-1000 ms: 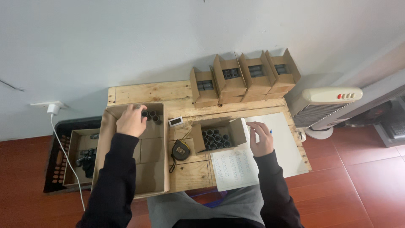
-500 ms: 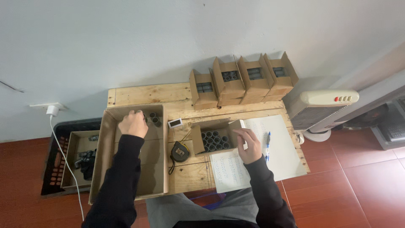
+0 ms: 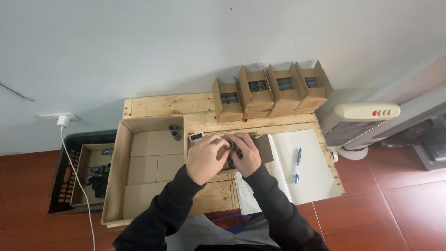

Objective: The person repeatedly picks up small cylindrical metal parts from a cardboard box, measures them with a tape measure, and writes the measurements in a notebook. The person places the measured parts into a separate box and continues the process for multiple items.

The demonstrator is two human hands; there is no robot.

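Left hand (image 3: 204,158) and right hand (image 3: 245,153) side by side over small open carton (image 3: 260,148) at bench (image 3: 158,104) middle, fingers curled around dark tubes (image 3: 233,149) inside carton; grip on single tube cannot tell. Small white gadget (image 3: 196,136) just left of hands. Big shallow cardboard tray (image 3: 139,162) further left, two grey tubes (image 3: 174,132) in far corner. Open notebook (image 3: 306,167) with blue pen (image 3: 298,165) on right. Four open cartons (image 3: 272,90) in row along wall. White heater (image 3: 360,123) beyond bench end.
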